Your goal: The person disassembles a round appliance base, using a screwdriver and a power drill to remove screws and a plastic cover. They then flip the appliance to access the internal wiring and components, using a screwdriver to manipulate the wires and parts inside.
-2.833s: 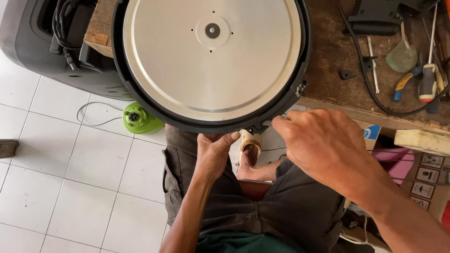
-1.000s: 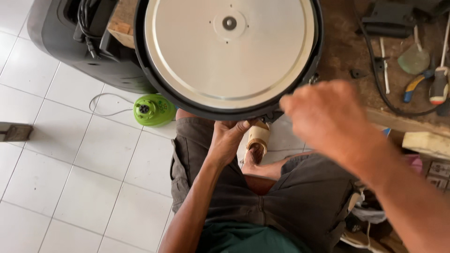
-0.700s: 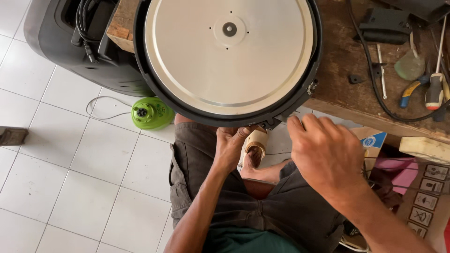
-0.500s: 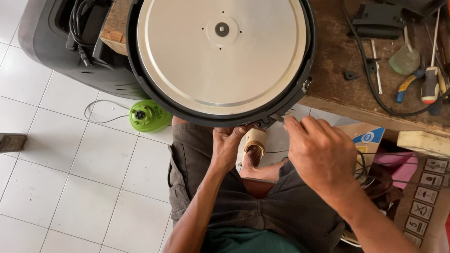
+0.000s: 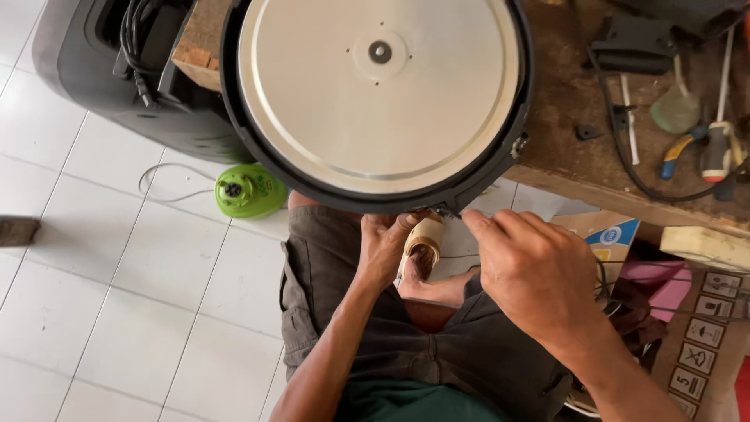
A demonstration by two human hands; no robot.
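Left hand (image 5: 384, 246) gripping tape roll (image 5: 422, 244) under lid (image 5: 375, 98) rim, right hand (image 5: 531, 273) fingertips pinching narrowly at rim, lid on bench (image 5: 578, 125)

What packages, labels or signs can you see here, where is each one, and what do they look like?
Cardboard box flap: under the workbench edge, right of the right hand; tan with a blue-and-white printed patch.
Pictogram label strip: far right lower corner; brown card with small pale squares carrying dark symbols.
Pink packaging: beside the strip; its kind is unclear.
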